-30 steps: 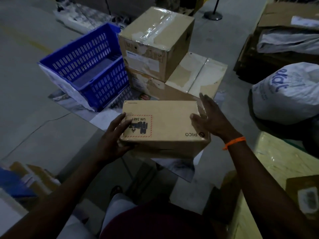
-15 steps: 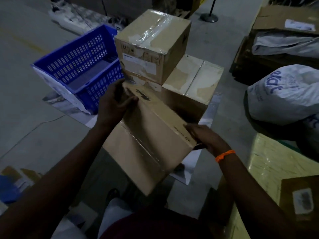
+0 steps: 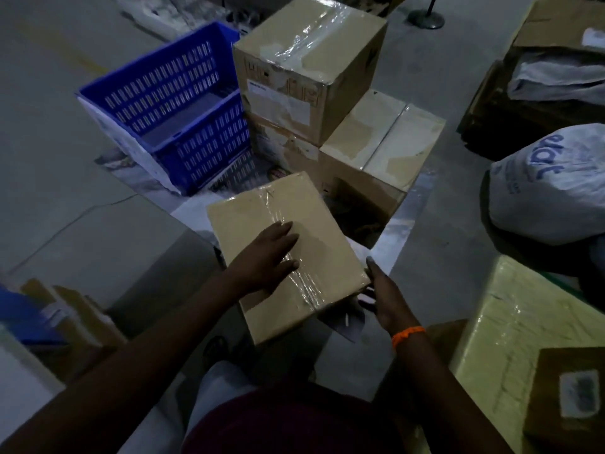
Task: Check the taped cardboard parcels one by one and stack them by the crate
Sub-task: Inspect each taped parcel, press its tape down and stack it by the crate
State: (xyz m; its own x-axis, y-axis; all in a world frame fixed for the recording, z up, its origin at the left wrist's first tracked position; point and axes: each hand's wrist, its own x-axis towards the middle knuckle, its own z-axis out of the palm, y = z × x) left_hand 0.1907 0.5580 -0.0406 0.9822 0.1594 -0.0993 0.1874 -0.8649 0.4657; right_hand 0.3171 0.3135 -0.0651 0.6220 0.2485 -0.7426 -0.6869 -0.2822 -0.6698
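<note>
I hold a flat brown cardboard parcel in front of me, its plain face up with clear tape running across it. My left hand lies flat on that top face, fingers spread. My right hand grips the parcel's near right corner from the side and below. Beyond it, two taped parcels are stacked beside the blue slatted crate: a tall box rests on a wide lower box.
A white printed sack lies at the right, with dark cartons behind it. A pale yellow wrapped bundle carrying a small labelled box sits at the near right. Flattened packages lie at the near left. A stanchion base stands far back.
The parcel has been turned over: the printed face with the warning label went out of sight and the plain taped face came up. My left hand moved from its edge onto the top.
</note>
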